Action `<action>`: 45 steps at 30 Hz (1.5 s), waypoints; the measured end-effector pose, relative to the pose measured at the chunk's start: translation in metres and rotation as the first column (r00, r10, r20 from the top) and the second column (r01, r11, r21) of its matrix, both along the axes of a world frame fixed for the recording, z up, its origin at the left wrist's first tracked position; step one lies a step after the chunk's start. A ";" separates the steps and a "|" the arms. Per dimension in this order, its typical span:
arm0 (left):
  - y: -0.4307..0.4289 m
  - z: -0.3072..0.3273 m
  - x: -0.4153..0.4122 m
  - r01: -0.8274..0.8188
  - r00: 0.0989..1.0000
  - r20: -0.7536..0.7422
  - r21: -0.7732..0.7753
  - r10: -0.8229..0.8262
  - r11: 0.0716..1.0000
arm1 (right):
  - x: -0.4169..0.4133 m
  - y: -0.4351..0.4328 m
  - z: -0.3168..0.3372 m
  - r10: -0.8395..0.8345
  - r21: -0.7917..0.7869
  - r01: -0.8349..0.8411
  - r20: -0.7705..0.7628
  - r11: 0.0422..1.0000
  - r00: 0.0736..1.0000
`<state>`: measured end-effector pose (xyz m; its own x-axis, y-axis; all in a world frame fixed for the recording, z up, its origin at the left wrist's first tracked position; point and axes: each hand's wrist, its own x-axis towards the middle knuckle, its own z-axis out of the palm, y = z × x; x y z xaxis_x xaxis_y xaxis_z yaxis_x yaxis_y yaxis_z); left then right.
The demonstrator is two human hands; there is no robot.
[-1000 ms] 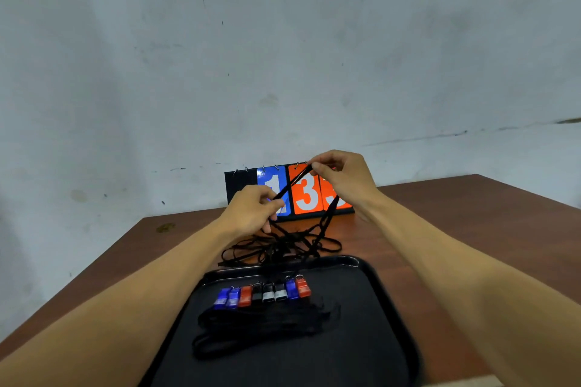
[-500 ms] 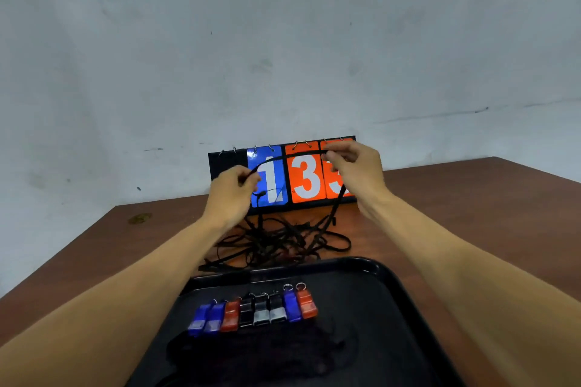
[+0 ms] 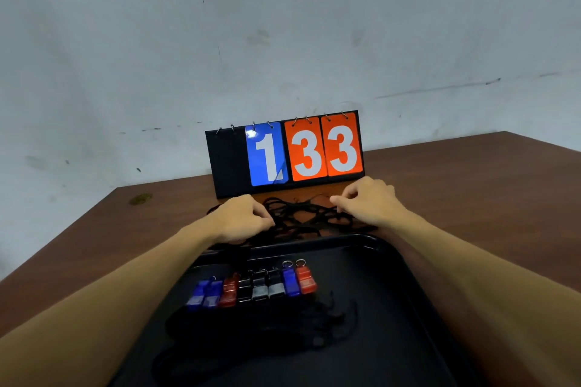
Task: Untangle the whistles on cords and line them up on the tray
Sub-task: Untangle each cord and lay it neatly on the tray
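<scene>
A black tray (image 3: 396,264) lies on the wooden table in front of me. Several whistles (image 3: 254,287), blue, red and black, stand side by side in a row across it, their black cords (image 3: 283,333) bunched nearer to me. Beyond the tray's far rim a tangle of black cords (image 3: 303,217) rests on the table. My left hand (image 3: 243,218) is down at the tangle's left side, fingers curled onto the cords. My right hand (image 3: 367,198) is at its right side, fingertips pinched at a cord. No whistle shows in the tangle.
A flip scoreboard (image 3: 284,152) showing 1, 3, 3 stands upright just behind the tangle, close to a grey wall. The brown table (image 3: 471,198) stretches to the right and left of the tray.
Both hands have come down from in front of the scoreboard to the table. The cord they held stretched in the air now lies with the tangle.
</scene>
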<state>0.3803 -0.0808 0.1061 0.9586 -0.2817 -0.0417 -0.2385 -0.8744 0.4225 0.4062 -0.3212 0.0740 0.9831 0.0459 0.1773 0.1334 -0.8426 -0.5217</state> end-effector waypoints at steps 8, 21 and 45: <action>0.009 -0.005 0.014 -0.127 0.941 0.297 -0.132 0.161 0.983 | 0.005 0.039 0.001 0.247 0.016 -0.250 0.100 0.968 0.964; -0.015 -0.019 0.038 -0.063 0.928 0.365 -0.048 0.076 0.997 | 0.001 0.044 -0.003 0.237 0.169 -0.265 0.170 0.949 0.956; -0.015 0.110 -0.047 -0.061 0.905 0.106 -0.927 0.413 0.371 | -0.076 0.092 0.092 0.393 0.501 -0.420 0.166 0.756 0.904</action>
